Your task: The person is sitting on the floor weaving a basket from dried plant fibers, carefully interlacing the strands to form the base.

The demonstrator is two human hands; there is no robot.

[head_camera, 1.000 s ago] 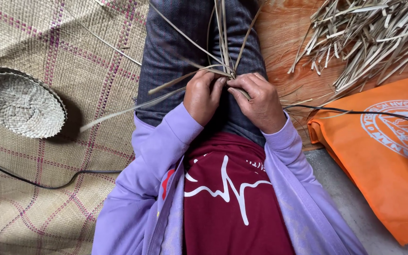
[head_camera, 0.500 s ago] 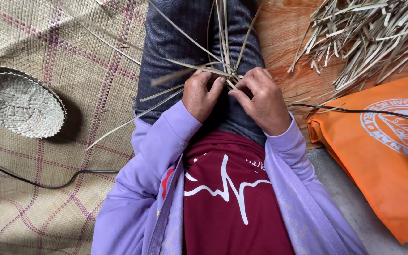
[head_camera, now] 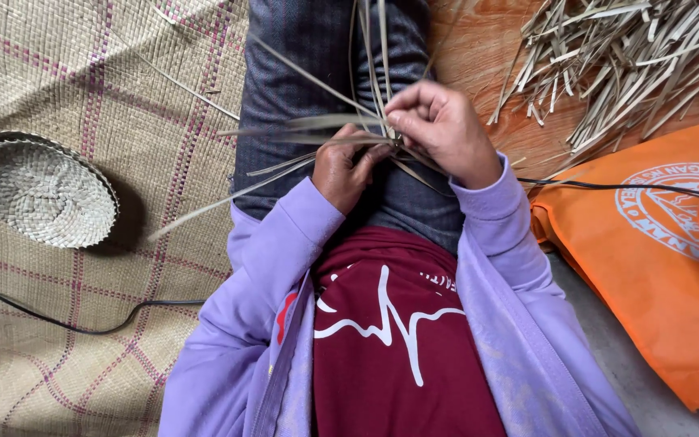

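Note:
I sit with a cluster of long pale palm-leaf strips (head_camera: 317,123) crossing over my lap. My left hand (head_camera: 345,168) pinches the strips where they cross, thumb on top. My right hand (head_camera: 445,129) grips the same crossing point from the right, fingers curled over the upright strips (head_camera: 372,48) that run up past the top edge. Loose ends fan out to the left over my dark trousers (head_camera: 301,48) and the mat.
A small round woven basket (head_camera: 46,190) lies on the woven mat (head_camera: 82,73) at left. A heap of cut leaf strips (head_camera: 624,57) lies on the orange floor top right. An orange bag (head_camera: 657,243) lies right, with black cables (head_camera: 66,324) crossing.
Both hands have lifted slightly away from my body. My right hand has moved up and over the crossing point, and the left-pointing strips have swung upward.

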